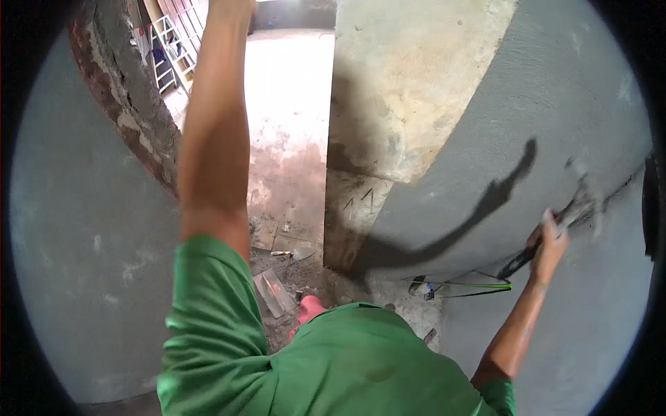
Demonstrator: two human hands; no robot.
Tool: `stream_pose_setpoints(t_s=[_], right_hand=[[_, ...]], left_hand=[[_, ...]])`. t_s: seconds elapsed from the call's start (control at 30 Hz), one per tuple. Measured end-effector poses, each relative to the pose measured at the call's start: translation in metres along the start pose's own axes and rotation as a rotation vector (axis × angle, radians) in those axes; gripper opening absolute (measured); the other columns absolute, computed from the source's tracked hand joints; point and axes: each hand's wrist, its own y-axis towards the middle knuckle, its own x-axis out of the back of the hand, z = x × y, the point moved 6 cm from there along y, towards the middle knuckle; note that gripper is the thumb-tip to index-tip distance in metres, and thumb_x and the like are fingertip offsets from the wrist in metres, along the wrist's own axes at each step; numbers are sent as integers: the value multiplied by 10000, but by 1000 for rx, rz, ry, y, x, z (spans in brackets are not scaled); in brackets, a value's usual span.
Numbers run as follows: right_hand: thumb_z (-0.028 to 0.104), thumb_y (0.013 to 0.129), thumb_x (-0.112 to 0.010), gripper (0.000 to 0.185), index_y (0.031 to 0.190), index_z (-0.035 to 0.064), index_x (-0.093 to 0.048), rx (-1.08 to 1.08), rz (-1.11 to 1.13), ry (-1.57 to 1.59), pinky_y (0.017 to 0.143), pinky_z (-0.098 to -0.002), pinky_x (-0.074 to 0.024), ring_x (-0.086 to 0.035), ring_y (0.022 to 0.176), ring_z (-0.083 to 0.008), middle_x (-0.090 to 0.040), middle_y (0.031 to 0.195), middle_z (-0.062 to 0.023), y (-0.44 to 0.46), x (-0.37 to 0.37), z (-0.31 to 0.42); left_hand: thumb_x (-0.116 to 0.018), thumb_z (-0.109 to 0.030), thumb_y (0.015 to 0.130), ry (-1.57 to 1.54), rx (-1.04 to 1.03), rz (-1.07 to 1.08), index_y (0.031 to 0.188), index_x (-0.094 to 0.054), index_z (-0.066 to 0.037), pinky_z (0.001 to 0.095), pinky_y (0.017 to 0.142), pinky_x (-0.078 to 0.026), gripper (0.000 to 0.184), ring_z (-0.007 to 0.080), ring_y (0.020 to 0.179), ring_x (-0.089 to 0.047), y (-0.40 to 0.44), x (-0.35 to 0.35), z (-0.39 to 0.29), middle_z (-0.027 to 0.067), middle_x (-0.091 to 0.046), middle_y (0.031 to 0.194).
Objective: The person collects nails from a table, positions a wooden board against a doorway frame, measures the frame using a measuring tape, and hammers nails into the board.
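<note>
My right hand [550, 243] is closed around a long tool with a dark handle [517, 264]. The tool's grey head [586, 200] is smeared by motion, so its exact kind is unclear. It is held close to the grey plastered wall [472, 201] on the right; whether it touches the wall cannot be made out. My left arm [215, 125] stretches straight up and leaves the top of the view, so my left hand is hidden. Shadows of an arm and hand fall across the right wall.
A pale board [416, 76] stands against the right wall. On the dirty floor lie a pointed trowel [302, 254] and a flat metal piece [275, 294]. A green and black strip [479, 285] is low at right. White ladders [165, 59] stand beyond the broken wall edge [128, 104].
</note>
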Motion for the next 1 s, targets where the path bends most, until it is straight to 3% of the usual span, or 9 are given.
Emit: stream_pose_setpoints(t_s=[0.03, 0.1, 0.2, 0.27, 0.33, 0.53, 0.77, 0.87, 1.0], right_hand=[[313, 916, -652, 303, 999, 26, -601, -82, 30, -52, 449, -250, -367, -447, 503, -71, -478, 640, 25, -25, 2, -33], [256, 910, -682, 266, 949, 1, -618, -335, 167, -64, 502, -289, -391, -477, 570, -92, -540, 696, -6, -83, 1, -86], [185, 896, -640, 156, 887, 43, -575, -548, 191, -60, 417, -273, -363, -451, 450, -94, -488, 606, 15, -178, -1, -174], [159, 886, -632, 133, 870, 37, -583, -659, 233, -83, 407, -279, -372, -457, 439, -100, -493, 600, 10, -238, -2, -210], [138, 876, -629, 118, 846, 31, -588, -716, 322, -95, 397, -284, -383, -466, 431, -110, -498, 591, 0, -290, 2, -248], [113, 866, -645, 148, 781, 24, -564, -912, 484, -71, 370, -290, -384, -482, 390, -130, -498, 540, -25, -351, -4, -225], [120, 821, -718, 152, 849, -2, -631, -781, 760, -185, 413, -292, -394, -497, 429, -104, -576, 599, -11, -286, -54, -138], [109, 802, -740, 237, 970, -28, -645, -565, 936, -390, 443, -265, -413, -507, 474, -91, -594, 653, -33, -228, -98, -70], [122, 769, -826, 461, 1162, -8, -623, 47, 1067, -309, 718, -351, -538, -656, 800, -211, -702, 946, -106, -163, -168, 63]], left_hand=[[-631, -318, 965, 679, -159, -14, 1170, -632, 80, 346, 719, -568, 447, 229, 866, -700, -35, -5, 32, 147, -704, 1021], [-540, -210, 951, -262, 602, -30, 971, -714, -65, 339, 525, -423, 227, 153, 551, -495, -137, -45, 123, 39, -588, 656], [-549, -295, 988, -256, 800, 184, 1133, -711, -14, 360, 1001, -493, 355, 263, 1179, -639, -312, -108, 110, 169, -683, 1239], [-581, -184, 983, -257, 685, 315, 1259, -649, 12, 373, 1042, -473, 346, 259, 1234, -600, -397, -146, 112, 191, -663, 1264], [-573, -78, 975, -446, 767, 214, 1337, -586, 14, 317, 1046, -452, 373, 231, 1218, -610, -433, -169, 90, 170, -629, 1332], [-602, -68, 961, -465, 707, 45, 1391, -552, -30, 296, 1015, -459, 434, 192, 1214, -598, -430, -163, 70, 145, -632, 1335], [-685, -71, 887, -577, 848, -20, 1274, -644, -14, 265, 857, -514, 393, 137, 984, -656, -432, -158, 77, 88, -710, 1138], [-741, -112, 842, -707, 954, -3, 1182, -688, -7, 291, 812, -533, 360, 168, 933, -672, -440, -170, 93, 112, -721, 1053], [-817, -270, 786, -687, 1038, 117, 1115, -694, 20, 315, 788, -540, 456, 194, 892, -679, -445, -193, 99, 124, -718, 976]])
